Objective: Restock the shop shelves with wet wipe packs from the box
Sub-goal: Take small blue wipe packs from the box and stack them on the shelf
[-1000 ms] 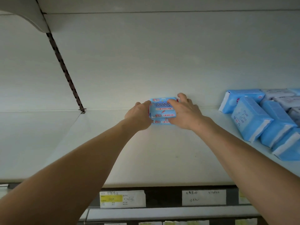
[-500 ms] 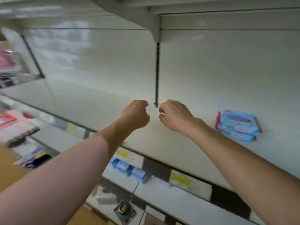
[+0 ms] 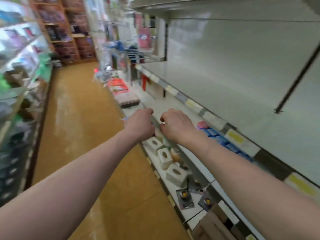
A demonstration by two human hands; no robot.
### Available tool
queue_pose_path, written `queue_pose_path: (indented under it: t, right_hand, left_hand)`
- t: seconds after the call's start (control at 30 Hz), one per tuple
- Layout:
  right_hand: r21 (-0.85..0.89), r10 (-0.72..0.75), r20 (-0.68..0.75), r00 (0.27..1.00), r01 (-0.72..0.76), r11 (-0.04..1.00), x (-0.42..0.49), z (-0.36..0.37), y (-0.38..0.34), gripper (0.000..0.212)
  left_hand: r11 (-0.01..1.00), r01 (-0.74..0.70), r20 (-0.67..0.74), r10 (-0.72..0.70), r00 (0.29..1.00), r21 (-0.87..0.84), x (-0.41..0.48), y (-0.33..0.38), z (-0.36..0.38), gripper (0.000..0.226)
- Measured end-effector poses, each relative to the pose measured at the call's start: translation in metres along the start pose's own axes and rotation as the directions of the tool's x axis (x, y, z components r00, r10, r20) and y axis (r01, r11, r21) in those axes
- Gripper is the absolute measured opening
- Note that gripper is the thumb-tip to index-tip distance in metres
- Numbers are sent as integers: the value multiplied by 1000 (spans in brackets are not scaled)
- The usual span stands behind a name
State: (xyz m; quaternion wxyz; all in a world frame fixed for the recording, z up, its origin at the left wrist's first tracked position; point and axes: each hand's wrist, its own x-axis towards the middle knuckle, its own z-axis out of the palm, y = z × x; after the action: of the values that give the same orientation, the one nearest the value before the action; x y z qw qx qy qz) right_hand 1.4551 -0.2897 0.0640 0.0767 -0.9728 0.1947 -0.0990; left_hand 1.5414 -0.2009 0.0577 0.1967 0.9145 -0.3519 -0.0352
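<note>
My left hand and my right hand are stretched out side by side in front of me, over the front edge of the lower shelves. Their fingers are loosely curled and neither holds anything. The wide white shelf on the right is bare in the part I can see. Small blue packs lie on the shelf beneath it, just right of my right wrist. Neither the wet wipe packs I put down nor the box are in view. The picture is blurred by motion.
Pale cube-shaped boxes and small carded items sit on the low shelf under my arms. A brown aisle floor runs ahead. Stocked shelves line the left side, and hanging goods stand at the far end.
Both hands let go of the wet wipe packs on the shelf and drew back. My view has swung left along the aisle, so the packs have left the frame.
</note>
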Motion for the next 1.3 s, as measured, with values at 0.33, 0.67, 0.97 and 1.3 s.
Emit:
queue_pose_path:
  t: [0.33,0.67,0.97,1.3]
  right_hand:
    - [67,-425,147,893,420,905,-12,80,-191,25]
    - [243,-764,345,545,734,634,-79,162,-322,28]
    - [291,-816,502,286,833,470,-146,245,-402,15]
    - [276,-751,591,295,801,532,-156,338,-490,30]
  left_hand:
    - [861,508,-102,-504,857,13,-137,-196,-40,58]
    - [537,837,-55,-844,534,-109,-295,-291,-27,38]
    - [238,960,65,-966,249,-146,-423,-367,7,35]
    - [137,951,163,-969,187,-278,-447,-468,64,44]
